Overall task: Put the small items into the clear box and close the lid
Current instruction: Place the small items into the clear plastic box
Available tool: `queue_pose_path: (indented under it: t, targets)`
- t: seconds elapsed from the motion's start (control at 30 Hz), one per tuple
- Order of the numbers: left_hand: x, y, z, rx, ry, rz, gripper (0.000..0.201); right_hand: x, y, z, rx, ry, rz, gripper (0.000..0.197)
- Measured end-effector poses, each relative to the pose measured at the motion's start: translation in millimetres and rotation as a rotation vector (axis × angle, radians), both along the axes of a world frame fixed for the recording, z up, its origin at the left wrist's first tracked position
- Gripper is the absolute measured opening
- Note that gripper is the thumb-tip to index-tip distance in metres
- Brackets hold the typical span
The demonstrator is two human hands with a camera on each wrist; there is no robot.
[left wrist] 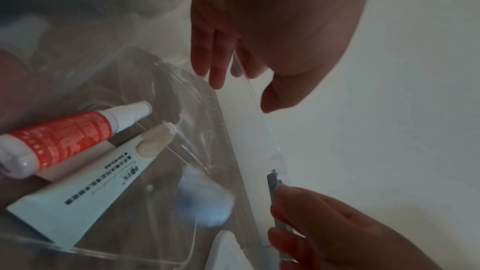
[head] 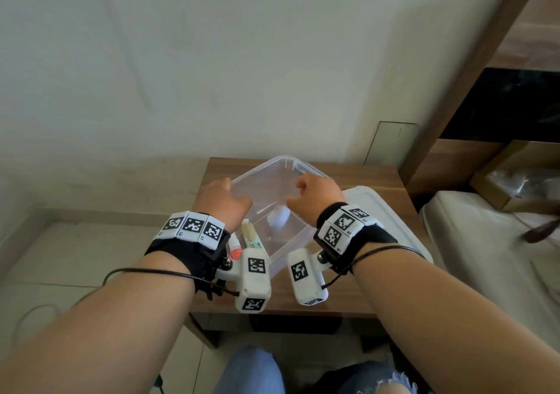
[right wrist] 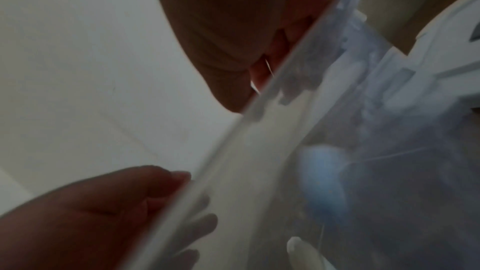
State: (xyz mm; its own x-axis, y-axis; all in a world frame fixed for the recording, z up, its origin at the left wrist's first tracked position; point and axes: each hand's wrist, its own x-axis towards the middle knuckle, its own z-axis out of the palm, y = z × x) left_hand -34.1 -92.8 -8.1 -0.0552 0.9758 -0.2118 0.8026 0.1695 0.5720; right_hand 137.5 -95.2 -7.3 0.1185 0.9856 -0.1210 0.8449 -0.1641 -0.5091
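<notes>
Both hands hold the clear box (head: 281, 160) tilted above a wooden table. My left hand (head: 228, 194) grips the left rim, fingers inside the wall and thumb outside, as the left wrist view shows (left wrist: 241, 81). My right hand (head: 305, 188) pinches the right rim (right wrist: 233, 141). A pale blue-white ball (head: 278, 217) lies inside the box (left wrist: 205, 200). A pale green tube (head: 251, 233) with a cream cap and a red-and-white tube (left wrist: 59, 139) lie at the box's near-left corner. I cannot tell whether they are inside it or beside it.
The white lid (head: 380, 212) lies flat on the table to the right of the box, partly under my right wrist. The wooden table (head: 357, 175) stands against a pale wall. A bed and a wooden headboard (head: 485, 84) are on the right.
</notes>
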Motion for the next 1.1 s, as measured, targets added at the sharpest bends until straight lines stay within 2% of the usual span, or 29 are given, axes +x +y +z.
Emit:
queue_pose_path:
  t: [0.1,0.23,0.33,0.47,0.53,0.63,0.73,0.87,1.0,1.1]
  targets:
    - [1,1,0,-0.009,-0.017,0.010,0.043,4,0,-1,0.072,0.093,-0.052,0.038]
    - [0,3,0,-0.034,-0.002,0.019,0.062,13,-2,-6,0.287,0.232,-0.164,0.024]
    - [0,5,0,-0.035,-0.011,0.003,0.064,31,-1,-13,0.394,0.283,-0.315,0.023]
    - [2,5,3,-0.029,0.008,-0.020,0.065,67,2,-28,0.347,0.377,-0.628,0.023]
    - [3,6,2,-0.021,0.023,-0.037,0.067,83,1,-40,0.228,0.314,-0.697,0.030]
    - [4,9,0,-0.016,0.026,-0.047,0.070,97,-5,-63,-0.021,0.164,-0.665,0.049]
    - [7,11,-1,0.000,0.044,-0.057,0.065,100,-12,-85,-0.220,0.006,-0.560,0.069]
    - [8,16,-4,-0.002,0.060,-0.065,0.070,94,-19,-99,-0.263,-0.153,-0.419,0.089]
    - [8,22,-8,-0.014,0.070,-0.074,0.074,91,-18,-102,-0.280,-0.220,-0.387,0.084]
    - [8,23,-9,-0.015,0.067,-0.075,0.075,86,-15,-99,-0.338,-0.269,-0.351,0.065]
